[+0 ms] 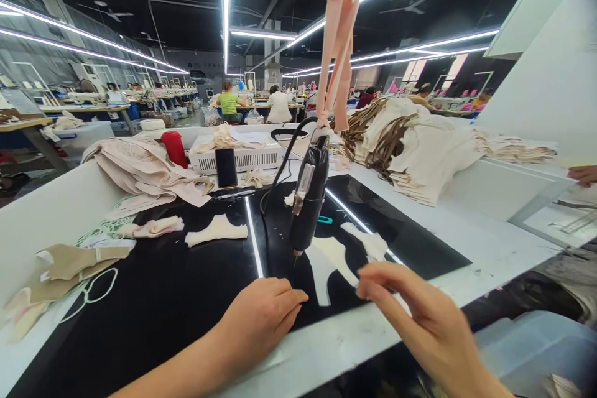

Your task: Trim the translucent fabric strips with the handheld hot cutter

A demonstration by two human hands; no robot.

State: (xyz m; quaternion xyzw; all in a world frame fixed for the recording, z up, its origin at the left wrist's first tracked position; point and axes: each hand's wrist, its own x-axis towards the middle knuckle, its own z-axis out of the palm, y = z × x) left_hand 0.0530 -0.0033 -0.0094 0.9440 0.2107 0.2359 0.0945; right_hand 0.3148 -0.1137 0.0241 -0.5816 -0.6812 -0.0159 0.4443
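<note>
My left hand (pixel 261 317) rests on the glossy black work surface (pixel 163 298), its fingers curled under into a loose fist with nothing in it. My right hand (pixel 420 317) hovers at the table's front edge with its fingertips bunched beside a white cut fabric piece (pixel 326 261). I cannot tell whether they pinch it. A black pen-shaped electric tool (pixel 308 199) hangs tip-down just above and between my hands. It is hung from peach fabric strips (pixel 338 43), and its cable loops off toward the back.
Small fabric cut-outs (pixel 217 230) and beige pieces with elastic loops (pixel 69 267) lie at the left. A white control box (pixel 242 155), a phone (pixel 226 166) and a red cup (pixel 175 148) stand behind. At the right is a tall stack of cream garments (pixel 420 149). Seated people work farther back.
</note>
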